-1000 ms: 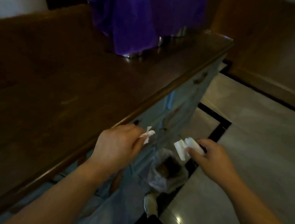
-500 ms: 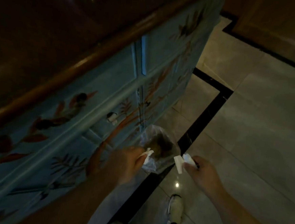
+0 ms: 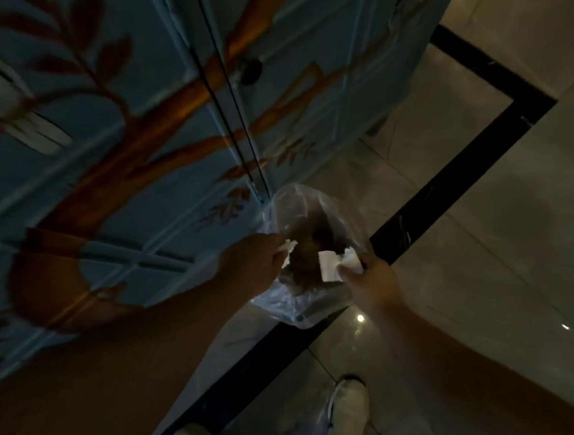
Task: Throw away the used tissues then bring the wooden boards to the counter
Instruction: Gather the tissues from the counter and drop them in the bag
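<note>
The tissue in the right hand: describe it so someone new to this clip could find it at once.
Start at the blue painted cabinet; at its foot on the tiled floor stands a bin lined with a clear plastic bag. Above its opening, the right hand pinches a white tissue. It is larger and flatter than the small crumpled tissue in the left hand.

We have open tiled floor (image 3: 483, 232) to our right of the bag-lined bin (image 3: 301, 307), so passage there is free. The painted blue cabinet (image 3: 149, 120) stands tight against the bin's left, blocking that side.
</note>
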Demonstrator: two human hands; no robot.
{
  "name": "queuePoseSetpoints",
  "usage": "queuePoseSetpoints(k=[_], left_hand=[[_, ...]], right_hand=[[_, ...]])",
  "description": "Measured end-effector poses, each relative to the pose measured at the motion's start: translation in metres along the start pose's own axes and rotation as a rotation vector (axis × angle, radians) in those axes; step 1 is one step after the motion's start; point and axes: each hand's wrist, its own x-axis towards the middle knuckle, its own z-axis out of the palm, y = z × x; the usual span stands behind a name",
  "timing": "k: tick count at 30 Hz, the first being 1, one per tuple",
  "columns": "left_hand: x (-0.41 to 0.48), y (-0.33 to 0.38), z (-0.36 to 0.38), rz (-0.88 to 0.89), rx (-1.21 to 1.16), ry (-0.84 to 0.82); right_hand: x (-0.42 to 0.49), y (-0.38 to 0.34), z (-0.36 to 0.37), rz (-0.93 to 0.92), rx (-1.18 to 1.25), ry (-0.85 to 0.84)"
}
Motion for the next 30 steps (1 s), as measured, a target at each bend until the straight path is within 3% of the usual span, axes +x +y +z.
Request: queuePoseSetpoints(k=[7, 10, 13, 16, 25, 30], left_hand=[[0.024, -0.013, 0.061, -0.1, -0.157, -0.126], [0.028, -0.006, 0.068, -0.13, -0.208, -0.156], [0.033, 0.003, 0.067, -0.143, -0.173, -0.203], [0.036, 0.012, 0.058, -0.127, -0.121, -0.211], [-0.007, 0.06, -0.037, 0.05, 0.082, -0.175], [-0.028, 0.103, -0.136, 0.158, 0.238, -0.138]], right_hand=[[0.036, 0.026, 0.019, -0.015, 0.072, -0.081], [0.036, 0.04, 0.015, -0.071, -0.007, -0.1], [0.033, 0.041, 0.008, -0.06, 0.041, -0.107], [0.029, 0.037, -0.002, -0.117, -0.06, -0.093], [-0.025, -0.015, -0.036, -0.358, -0.435, -0.148], [-0.082, -0.092, -0.084, -0.525, -0.608, -0.028]])
